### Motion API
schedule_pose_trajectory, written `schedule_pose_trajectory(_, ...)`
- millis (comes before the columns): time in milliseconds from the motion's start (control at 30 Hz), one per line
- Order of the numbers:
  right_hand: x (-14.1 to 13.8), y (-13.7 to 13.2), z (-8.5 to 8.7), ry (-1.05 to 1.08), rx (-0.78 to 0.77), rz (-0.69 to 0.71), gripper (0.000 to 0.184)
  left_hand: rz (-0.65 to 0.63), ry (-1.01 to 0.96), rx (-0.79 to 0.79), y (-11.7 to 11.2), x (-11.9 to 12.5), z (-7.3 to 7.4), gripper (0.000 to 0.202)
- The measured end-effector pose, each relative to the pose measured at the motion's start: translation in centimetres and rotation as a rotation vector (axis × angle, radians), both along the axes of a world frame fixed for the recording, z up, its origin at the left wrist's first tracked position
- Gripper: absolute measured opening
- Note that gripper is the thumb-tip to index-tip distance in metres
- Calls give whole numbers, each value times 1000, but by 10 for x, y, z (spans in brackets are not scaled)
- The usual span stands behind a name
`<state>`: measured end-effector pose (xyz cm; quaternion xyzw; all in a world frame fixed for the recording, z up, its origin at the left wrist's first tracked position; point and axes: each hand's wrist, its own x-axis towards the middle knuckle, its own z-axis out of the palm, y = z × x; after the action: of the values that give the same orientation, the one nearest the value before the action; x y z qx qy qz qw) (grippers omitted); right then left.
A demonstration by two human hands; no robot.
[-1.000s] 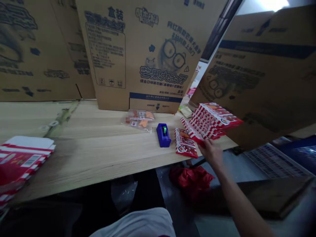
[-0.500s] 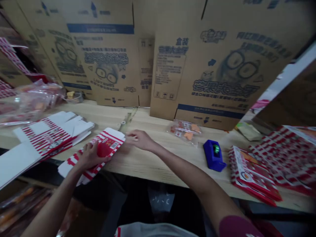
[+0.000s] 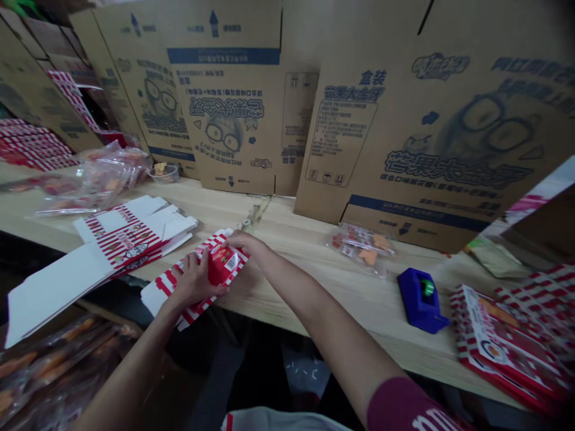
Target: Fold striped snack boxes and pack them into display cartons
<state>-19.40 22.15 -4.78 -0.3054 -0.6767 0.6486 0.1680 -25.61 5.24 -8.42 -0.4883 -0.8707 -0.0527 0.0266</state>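
A red-and-white striped carton [image 3: 227, 263] with a barcode lies aslant near the table's front edge, its white end flaps sticking out at the lower left. My left hand [image 3: 194, 280] is wrapped over its near side, thumb along the lower edge and fingers on top. My right hand [image 3: 245, 240] is at the far upper end of the carton, fingers bent over the flap there; the fingertips are partly hidden. Left of the carton lies a stack of flat striped cartons [image 3: 130, 239] with white flaps.
Large cardboard boxes [image 3: 251, 131] stand along the back. On the right are a blue tape dispenser [image 3: 420, 299], clear snack packets [image 3: 362, 244] and filled striped cartons [image 3: 503, 335]. Plastic-wrapped packets [image 3: 108, 173] and a small tub [image 3: 165, 172] lie at the left; more packets [image 3: 54, 365] sit below the table.
My right hand has moved in from beside the carton's end onto its flap. My left hand keeps its hold. The whole view has shifted, with things appearing further right.
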Motion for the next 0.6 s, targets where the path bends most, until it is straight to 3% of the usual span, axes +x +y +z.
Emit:
schedule_pose_trajectory(67,18,-4,5,-27,-21,-18,16,-32,89,15,-5,10,20,122)
schedule_pose_trajectory(200,88,-27,4,213,67,-387,34,-74,142,91,-18,40,66,104)
schedule_pose_trajectory(233,109,-36,0,285,22,-403,41,-85,112,118,-21,50,74,100)
schedule_pose_trajectory(300,149,-56,-9,377,-147,-225,49,-115,12,168,-25,76,83,95)
schedule_pose_trajectory(367,185,-73,-18,439,-248,-58,51,-145,-120,229,-26,105,80,96)
schedule_pose_trajectory(400,201,-79,-22,466,-248,-54,49,-164,-186,277,-25,119,76,96)
schedule_pose_trajectory(500,245,-85,-28,480,-182,-225,39,-269,-433,455,-22,158,56,88)
schedule_pose_trajectory(600,287,-82,-30,460,-177,-275,43,-340,-786,518,-18,190,38,78)
